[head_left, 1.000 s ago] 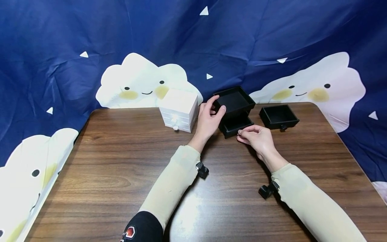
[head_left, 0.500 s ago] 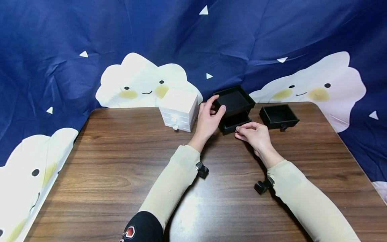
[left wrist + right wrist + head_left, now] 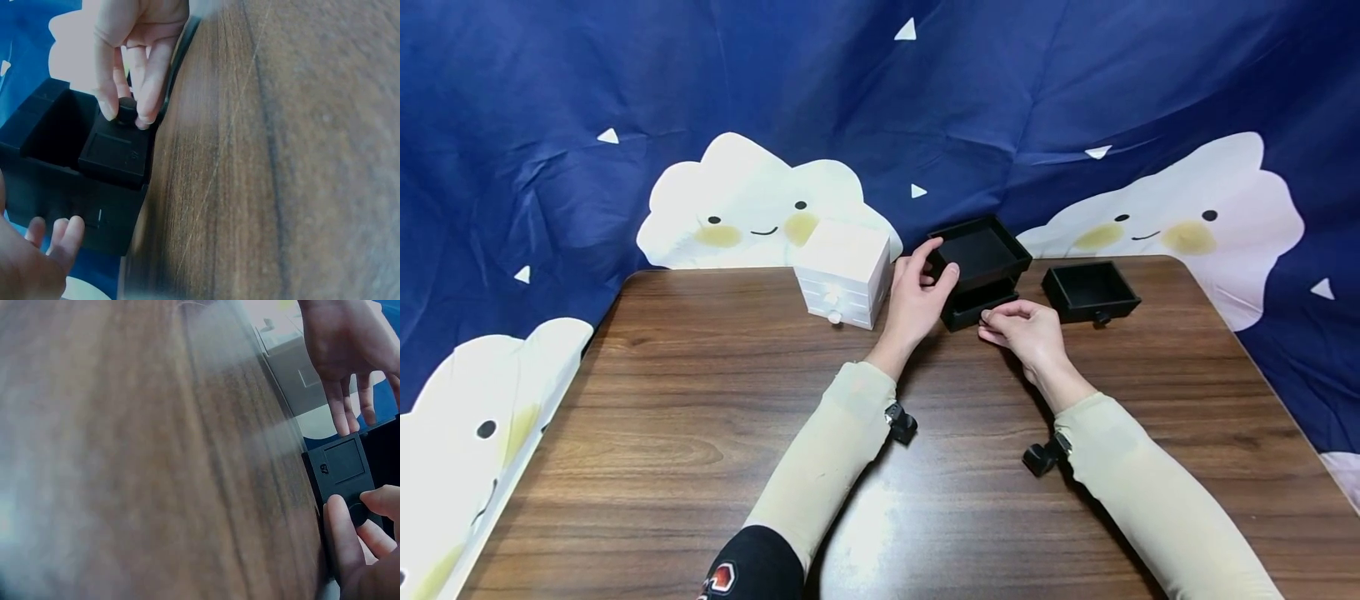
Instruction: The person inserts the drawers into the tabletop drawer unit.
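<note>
A small black drawer cabinet [image 3: 981, 250] stands at the back of the table. Its lower drawer [image 3: 964, 318] sticks out slightly at the front, and an open gap shows above it. My right hand [image 3: 1032, 335] pinches the drawer's round knob [image 3: 127, 110] between thumb and fingers. Against the cabinet's left side rest the fingertips of my left hand [image 3: 917, 302], its fingers fairly straight. In the right wrist view, the drawer front [image 3: 344, 464] bears a small marking near its edge.
To the left of the black cabinet is a white drawer cabinet [image 3: 846, 258] with round knobs. A loose black drawer [image 3: 1092, 292] with a knob lies to the right on the wooden table [image 3: 700, 433]. Behind hangs a blue cloth [image 3: 1000, 108] with cloud faces.
The lower drawer has slid back into the black cabinet, and my right hand has moved inward and left with it. My left hand has stayed in place.
</note>
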### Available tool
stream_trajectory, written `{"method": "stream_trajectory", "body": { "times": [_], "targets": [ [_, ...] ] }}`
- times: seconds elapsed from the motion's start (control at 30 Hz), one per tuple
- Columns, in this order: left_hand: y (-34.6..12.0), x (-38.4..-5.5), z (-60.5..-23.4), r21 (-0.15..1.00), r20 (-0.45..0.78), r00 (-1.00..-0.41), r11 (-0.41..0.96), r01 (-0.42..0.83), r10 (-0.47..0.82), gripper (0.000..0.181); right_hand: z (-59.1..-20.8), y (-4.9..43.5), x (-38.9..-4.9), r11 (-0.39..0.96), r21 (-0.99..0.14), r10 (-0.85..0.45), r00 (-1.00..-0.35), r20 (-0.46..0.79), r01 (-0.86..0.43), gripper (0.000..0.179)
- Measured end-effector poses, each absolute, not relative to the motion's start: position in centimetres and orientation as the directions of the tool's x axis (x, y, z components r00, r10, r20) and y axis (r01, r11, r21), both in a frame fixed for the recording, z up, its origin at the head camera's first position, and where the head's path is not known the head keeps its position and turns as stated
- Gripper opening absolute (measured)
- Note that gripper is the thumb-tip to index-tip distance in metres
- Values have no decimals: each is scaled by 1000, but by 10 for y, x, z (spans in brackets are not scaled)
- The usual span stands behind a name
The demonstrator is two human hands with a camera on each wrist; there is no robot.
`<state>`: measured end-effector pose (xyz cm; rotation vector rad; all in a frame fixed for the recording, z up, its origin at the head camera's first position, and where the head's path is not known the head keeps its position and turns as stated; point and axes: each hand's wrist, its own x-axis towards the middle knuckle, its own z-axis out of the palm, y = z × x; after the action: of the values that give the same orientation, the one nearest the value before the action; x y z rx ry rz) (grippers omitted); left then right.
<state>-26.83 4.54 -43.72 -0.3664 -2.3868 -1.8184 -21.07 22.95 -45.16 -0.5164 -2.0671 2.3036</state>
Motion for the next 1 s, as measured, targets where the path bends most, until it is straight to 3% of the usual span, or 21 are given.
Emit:
{"method": "stream_trajectory", "body": {
  "times": [0.2, 0.8, 1.0],
  "targets": [
    [45, -268, -437, 932, 241, -963, 250, 264, 120, 52, -454, 227, -215, -88, -975, 226, -949, -220, 205, 3],
    [45, -268, -437, 928, 246, -962, 257, 270, 121, 52, -449, 236, -207, -10, -972, 119, -965, -233, 233, 37],
    [45, -268, -437, 929, 248, -961, 251, 272, 122, 53, -448, 244, -198, 16, -975, 89, -971, -220, 223, 38]
  ]
}}
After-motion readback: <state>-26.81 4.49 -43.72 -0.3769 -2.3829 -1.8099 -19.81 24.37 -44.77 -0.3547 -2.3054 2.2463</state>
